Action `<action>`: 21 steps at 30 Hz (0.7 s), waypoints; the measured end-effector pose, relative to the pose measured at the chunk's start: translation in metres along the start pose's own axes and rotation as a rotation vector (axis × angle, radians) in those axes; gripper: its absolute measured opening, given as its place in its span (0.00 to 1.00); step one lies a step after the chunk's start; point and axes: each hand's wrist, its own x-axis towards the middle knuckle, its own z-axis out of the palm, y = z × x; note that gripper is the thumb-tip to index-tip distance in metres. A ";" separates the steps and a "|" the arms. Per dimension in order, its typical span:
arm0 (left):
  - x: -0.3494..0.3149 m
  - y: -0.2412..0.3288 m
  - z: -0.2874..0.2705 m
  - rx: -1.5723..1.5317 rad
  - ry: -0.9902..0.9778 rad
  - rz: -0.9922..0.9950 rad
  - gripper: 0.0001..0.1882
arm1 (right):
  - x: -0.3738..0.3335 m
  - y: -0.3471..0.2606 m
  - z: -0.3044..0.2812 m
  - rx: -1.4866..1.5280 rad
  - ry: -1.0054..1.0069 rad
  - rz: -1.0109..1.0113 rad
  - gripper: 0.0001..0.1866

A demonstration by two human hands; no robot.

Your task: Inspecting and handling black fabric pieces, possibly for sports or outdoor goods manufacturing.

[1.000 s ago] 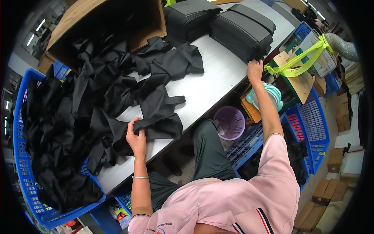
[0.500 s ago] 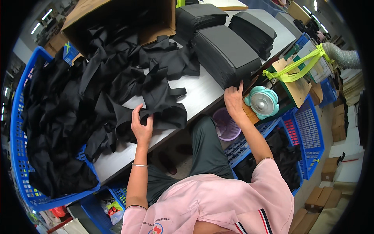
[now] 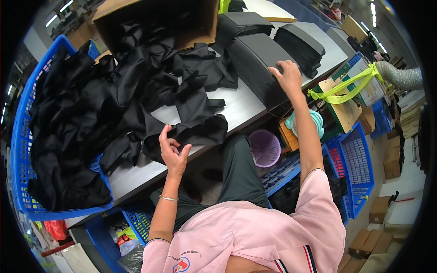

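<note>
My left hand point(image 3: 173, 152) is at the front edge of the metal table point(image 3: 122, 187), its thumb and fingers apart. It rests against the near edge of a loose black cloth piece point(image 3: 202, 131), part of a crumpled heap. Over the near end of a tall, neat stack of dark cut pieces point(image 3: 259, 57) is my right hand point(image 3: 289, 79). Its fingers are bent and spread, with nothing visible between them; whether the fingertips touch the stack I cannot tell.
A large blue basket point(image 3: 16, 159) heaped with black cloth stands at the left. A cardboard box point(image 3: 107, 11) lies open at the back. Right of the stack are a teal fan point(image 3: 318, 120), a yellow-green strap point(image 3: 341, 98) and a silver hose point(image 3: 400, 75). A purple basket point(image 3: 271, 150) stands below the table.
My right hand has moved up and away from the stack's near corner to over its top, and my forearm now partly covers the fan. My left hand has shifted slightly and its fingers have opened.
</note>
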 end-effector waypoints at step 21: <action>-0.049 0.089 0.040 -1.242 -0.564 -0.411 0.47 | -0.162 -0.128 -0.084 -0.111 0.322 -0.467 0.13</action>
